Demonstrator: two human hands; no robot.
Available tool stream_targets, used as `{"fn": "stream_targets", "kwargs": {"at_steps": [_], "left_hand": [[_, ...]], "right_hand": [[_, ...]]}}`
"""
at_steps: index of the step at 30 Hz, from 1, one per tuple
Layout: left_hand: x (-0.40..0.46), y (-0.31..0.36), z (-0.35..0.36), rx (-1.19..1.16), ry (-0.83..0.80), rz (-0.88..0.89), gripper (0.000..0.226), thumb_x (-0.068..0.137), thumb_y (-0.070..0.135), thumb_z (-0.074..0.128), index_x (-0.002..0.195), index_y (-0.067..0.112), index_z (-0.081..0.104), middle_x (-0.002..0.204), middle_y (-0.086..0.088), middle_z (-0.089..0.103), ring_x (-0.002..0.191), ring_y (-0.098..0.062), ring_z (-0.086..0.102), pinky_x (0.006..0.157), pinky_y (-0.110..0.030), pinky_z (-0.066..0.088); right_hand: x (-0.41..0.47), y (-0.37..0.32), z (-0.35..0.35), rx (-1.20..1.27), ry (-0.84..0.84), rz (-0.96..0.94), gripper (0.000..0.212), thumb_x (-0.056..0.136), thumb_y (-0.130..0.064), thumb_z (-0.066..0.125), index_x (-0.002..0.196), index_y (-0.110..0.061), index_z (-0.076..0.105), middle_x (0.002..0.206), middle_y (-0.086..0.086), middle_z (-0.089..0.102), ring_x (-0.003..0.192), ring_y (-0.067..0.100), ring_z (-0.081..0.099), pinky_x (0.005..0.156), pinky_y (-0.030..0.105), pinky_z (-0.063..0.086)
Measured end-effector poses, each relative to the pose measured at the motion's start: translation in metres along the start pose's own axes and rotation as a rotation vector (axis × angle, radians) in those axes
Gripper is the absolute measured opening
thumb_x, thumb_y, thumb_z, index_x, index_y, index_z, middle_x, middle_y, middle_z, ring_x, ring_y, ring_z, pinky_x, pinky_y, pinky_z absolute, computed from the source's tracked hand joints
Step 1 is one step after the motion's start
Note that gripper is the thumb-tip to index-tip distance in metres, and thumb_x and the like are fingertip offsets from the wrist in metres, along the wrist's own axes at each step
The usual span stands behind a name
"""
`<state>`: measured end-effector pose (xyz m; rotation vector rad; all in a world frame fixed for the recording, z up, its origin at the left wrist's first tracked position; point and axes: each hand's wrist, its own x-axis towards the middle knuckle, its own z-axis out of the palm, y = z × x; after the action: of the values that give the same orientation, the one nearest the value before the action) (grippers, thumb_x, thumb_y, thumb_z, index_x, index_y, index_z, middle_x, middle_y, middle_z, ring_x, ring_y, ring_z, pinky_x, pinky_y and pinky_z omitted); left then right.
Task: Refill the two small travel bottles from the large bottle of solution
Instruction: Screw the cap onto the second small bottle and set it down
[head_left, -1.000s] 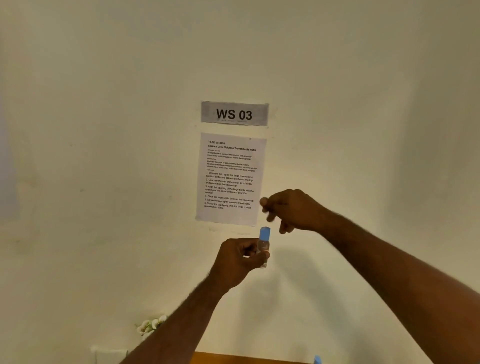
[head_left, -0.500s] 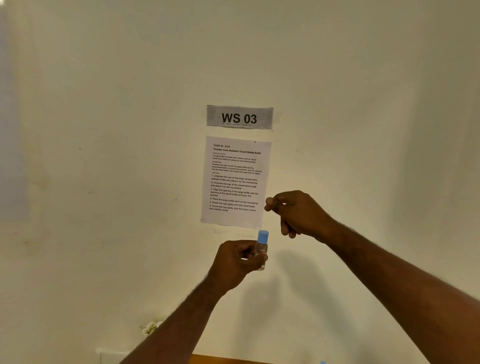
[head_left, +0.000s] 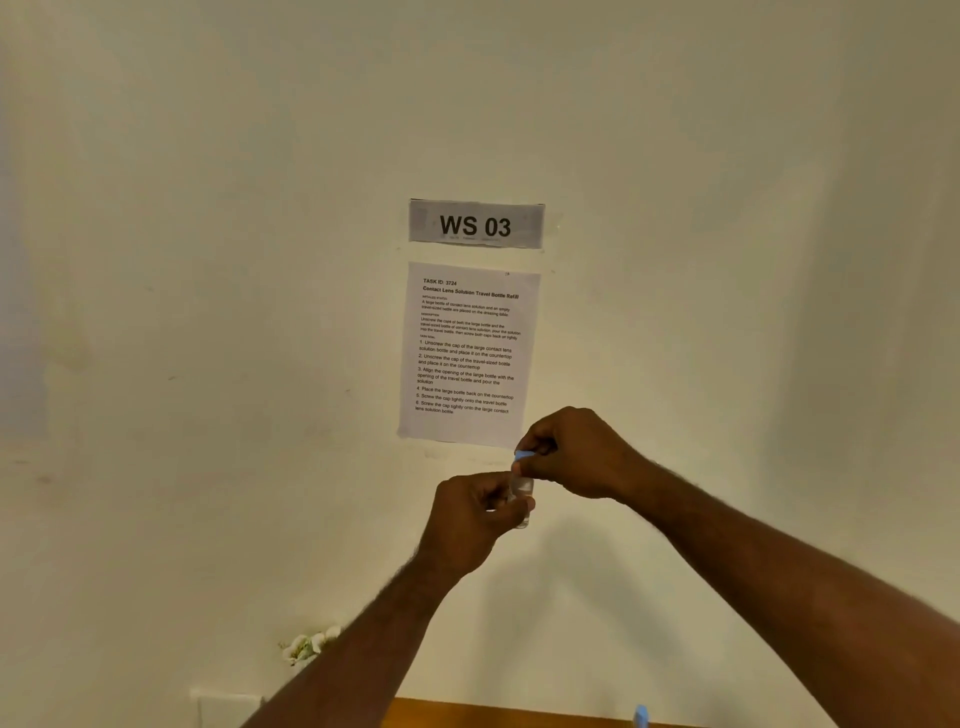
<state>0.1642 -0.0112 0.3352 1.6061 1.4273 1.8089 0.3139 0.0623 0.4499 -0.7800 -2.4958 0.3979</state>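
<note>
Two hands engaged | left hand (head_left: 470, 514) grips travel bottle (head_left: 521, 493) upright | right hand (head_left: 571, 457) fingers pinch blue cap (head_left: 523, 456) | advice: hold bottle vertical, twist cap only.

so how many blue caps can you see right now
2. One blue cap is pinched by the right hand atop the small clear bottle held by the left hand. Another blue piece, likely a cap, peeks in at the bottom edge. More may be out of frame.
</note>
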Motion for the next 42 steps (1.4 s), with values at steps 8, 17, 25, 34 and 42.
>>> {"fn": "stream_targets", "kwargs": {"at_steps": [8, 17, 25, 34, 42], "left_hand": [[-0.016, -0.013, 0.004, -0.047, -0.013, -0.03, 0.011, 0.089, 0.015, 0.075, 0.095, 0.022, 0.082, 0.078, -0.002, 0.079, 0.075, -0.016, 0.076, 0.077, -0.032, 0.064], [-0.047, -0.061, 0.009, 0.065, -0.154, -0.033, 0.033, 0.089, 0.028, 0.076, 0.118, 0.042, 0.072, 0.104, 0.019, 0.079, 0.102, 0.001, 0.073, 0.087, -0.008, 0.05], [-0.083, -0.144, 0.007, 0.338, -0.195, -0.191, 0.067, 0.085, 0.068, 0.058, 0.142, 0.032, 0.055, 0.139, 0.012, 0.063, 0.126, -0.006, 0.058, 0.107, -0.039, 0.052], [-0.09, -0.226, 0.099, 0.707, -0.449, -0.158, 0.097, 0.083, 0.08, 0.051, 0.159, 0.024, 0.029, 0.163, -0.002, 0.037, 0.15, -0.022, 0.034, 0.118, -0.036, 0.034], [-0.084, -0.298, 0.191, 0.855, -0.566, -0.277, 0.111, 0.079, 0.082, 0.053, 0.163, 0.026, 0.006, 0.173, 0.0, -0.001, 0.159, -0.022, 0.006, 0.127, -0.047, 0.021]], "right_hand": [[-0.022, 0.014, 0.038, 0.149, 0.113, 0.109, 0.029, 0.078, -0.04, 0.082, 0.1, -0.023, 0.074, 0.089, -0.013, 0.07, 0.082, 0.005, 0.064, 0.072, 0.021, 0.047], [-0.061, 0.044, 0.107, 0.273, 0.162, 0.289, 0.036, 0.077, -0.044, 0.082, 0.108, -0.025, 0.076, 0.1, -0.01, 0.075, 0.088, 0.008, 0.067, 0.078, 0.024, 0.049], [-0.114, 0.129, 0.14, 0.243, 0.241, 0.578, 0.041, 0.077, -0.05, 0.08, 0.11, -0.027, 0.074, 0.097, -0.012, 0.073, 0.078, 0.007, 0.065, 0.073, 0.024, 0.048], [-0.181, 0.281, 0.184, 0.197, 0.226, 0.854, 0.02, 0.086, -0.025, 0.075, 0.106, -0.024, 0.073, 0.099, -0.006, 0.073, 0.085, 0.008, 0.063, 0.077, 0.023, 0.044], [-0.179, 0.404, 0.24, 0.216, 0.042, 0.922, 0.025, 0.091, -0.013, 0.068, 0.116, -0.018, 0.071, 0.096, -0.001, 0.072, 0.086, 0.016, 0.065, 0.069, 0.024, 0.05]]}}
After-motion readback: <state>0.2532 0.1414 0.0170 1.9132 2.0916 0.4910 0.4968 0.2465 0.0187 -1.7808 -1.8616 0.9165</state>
